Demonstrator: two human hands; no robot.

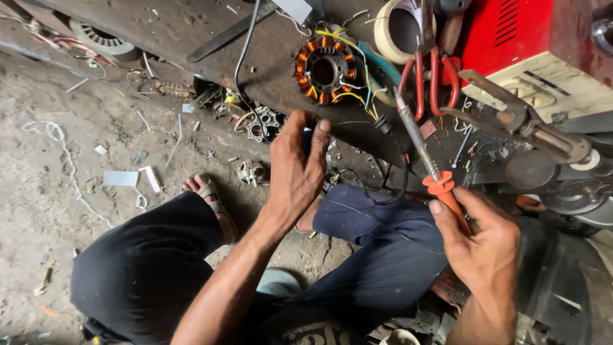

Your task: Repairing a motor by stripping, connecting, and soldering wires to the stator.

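While crouched over a dirt floor beside a red machine casing: right hand clenched around an orange-handled soldering iron, tip raised toward copper-wound stator; left hand grasping a small dark part, mostly hidden.

I'm squatting in a rough repair workshop, the electrical sort. The dirt floor under my sandal is strewn with wire offcuts, scraps and small metal parts. In front of me a grimy dark surface carries a copper-wound stator with yellow leads, red-handled pliers and a roll of tape. A red metal machine case stands to my right, and my right grip has an orange-handled soldering iron.
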